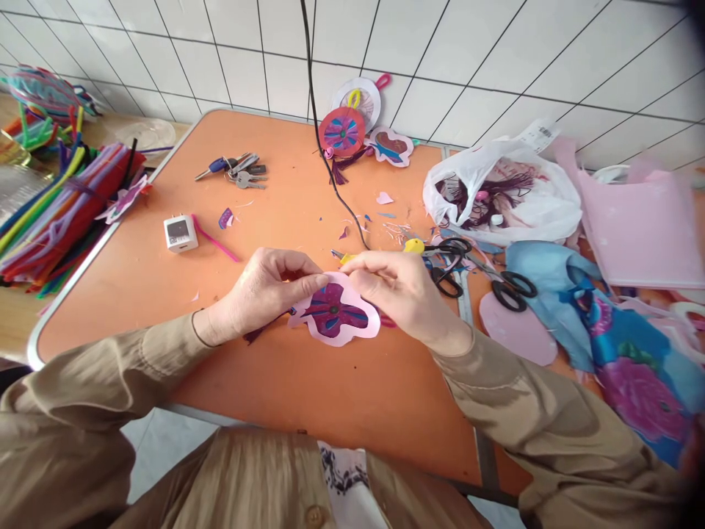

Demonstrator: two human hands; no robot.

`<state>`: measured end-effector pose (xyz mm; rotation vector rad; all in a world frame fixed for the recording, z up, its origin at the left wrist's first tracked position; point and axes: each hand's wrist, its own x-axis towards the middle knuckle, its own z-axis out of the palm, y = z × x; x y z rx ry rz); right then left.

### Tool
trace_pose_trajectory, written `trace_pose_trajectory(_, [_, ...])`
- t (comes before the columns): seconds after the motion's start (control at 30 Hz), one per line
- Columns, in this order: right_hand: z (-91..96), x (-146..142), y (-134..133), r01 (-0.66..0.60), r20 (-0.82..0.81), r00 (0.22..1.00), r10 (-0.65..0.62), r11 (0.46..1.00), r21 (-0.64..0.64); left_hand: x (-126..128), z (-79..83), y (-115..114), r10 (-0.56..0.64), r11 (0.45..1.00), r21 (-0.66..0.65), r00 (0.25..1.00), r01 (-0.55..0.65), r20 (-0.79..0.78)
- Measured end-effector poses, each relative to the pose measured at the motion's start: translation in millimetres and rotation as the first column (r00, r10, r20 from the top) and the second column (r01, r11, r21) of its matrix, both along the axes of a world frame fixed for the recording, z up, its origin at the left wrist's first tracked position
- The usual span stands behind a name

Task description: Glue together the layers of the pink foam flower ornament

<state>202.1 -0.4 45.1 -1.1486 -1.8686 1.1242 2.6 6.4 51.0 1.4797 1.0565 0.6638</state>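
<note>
So both hands are up close to each other at the middle of the frame, pinching a pink-edged butterfly (pixel 333 310). The left hand (pixel 269 286) has its thumb on the upper left edge, and the right hand (pixel 393 294) grips the upper right edge. The butterfly has a purple and blue patterned middle, and it's held over the orange table (pixel 286 389), with a dark tassel (pixel 255 334) poking out at its left.

As for labels: the white tag (pixel 538 137) by the plastic bag (pixel 562 206), upper right, has a barcode on it, but any print is too small to read. The white charger (pixel 181 234), left of centre, has a dark panel, and I can't make out any lettering there either.

Above the charger there's a bunch of keys (pixel 236 170). A red round ornament (pixel 342 132) sits at top centre near the tiled wall (pixel 220 55). Black-handled scissors (pixel 513 291) lie right of the hands, near a blue flowered cloth (pixel 642 389). Far left of the frame is a bundle of pipe cleaners (pixel 77 206) in loads of colours.
</note>
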Motion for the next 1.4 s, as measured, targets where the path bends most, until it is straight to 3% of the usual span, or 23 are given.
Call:
trace_pose_trajectory(0.23, [-1.7, -7, -1, 0.077, -0.094, 0.992, -0.083, 0.995, -0.068, -10, -3.7, 6, -0.157, 0.979, 0.123, 0.986, 0.163, -0.051])
trace_pose_trajectory(0.33, [-0.6, -4, -1, 0.102, -0.095, 0.989, -0.112, 0.989, -0.109, -12, -4.6, 8, -0.202, 0.974, 0.086, 0.975, 0.210, -0.097])
trace_pose_trajectory(0.47, [-2.4, 1, 3, 0.087, -0.139, 0.984, -0.110, 0.983, -0.162, -11, -5.9, 8, -0.148, 0.986, 0.061, 0.981, 0.157, -0.124])
trace_pose_trajectory(0.57, [-1.1, 7, 7, -0.003, -0.160, 0.987, -0.025, 0.985, -0.172, -11, -8.5, 8, -0.110, 0.992, 0.045, 0.989, 0.115, -0.100])
trace_pose_trajectory(0.7, [4.3, 11, 11, -0.027, 0.025, 0.999, 0.029, 0.997, -0.073, -12, -8.2, 8, -0.125, 0.992, -0.028, 0.989, 0.123, -0.083])
trace_pose_trajectory(0.8, [5.2, 8, 10, -0.032, 0.083, 0.996, 0.038, 0.997, -0.074, -12, -4.7, 9, -0.164, 0.984, -0.082, 0.982, 0.157, -0.092])
trace_pose_trajectory(0.97, [3.3, 3, 5, -0.051, 0.147, 0.987, 0.057, 0.998, -0.045, -7, -8.9, 8, -0.083, 0.995, -0.051, 0.996, 0.084, 0.025])
trace_pose_trajectory(1.13, [1.2, 5, 5, -0.094, 0.236, 0.969, 0.078, 0.994, 0.058, -5, -16.4, 5, 0.028, 0.999, 0.034, 1.000, -0.028, -0.001])
trace_pose_trajectory(1.23, [-0.7, 7, 7, -0.071, 0.234, 0.971, 0.057, 0.996, 0.051, -7, -14.7, 4, 0.082, 0.991, 0.113, 0.996, -0.077, -0.037])
trace_pose_trajectory(1.4, [-1.9, 6, 8, -0.084, 0.257, 0.964, 0.074, 0.996, 0.027, -6, -8.6, 7, -0.004, 0.996, 0.094, 0.999, 0.008, -0.045])
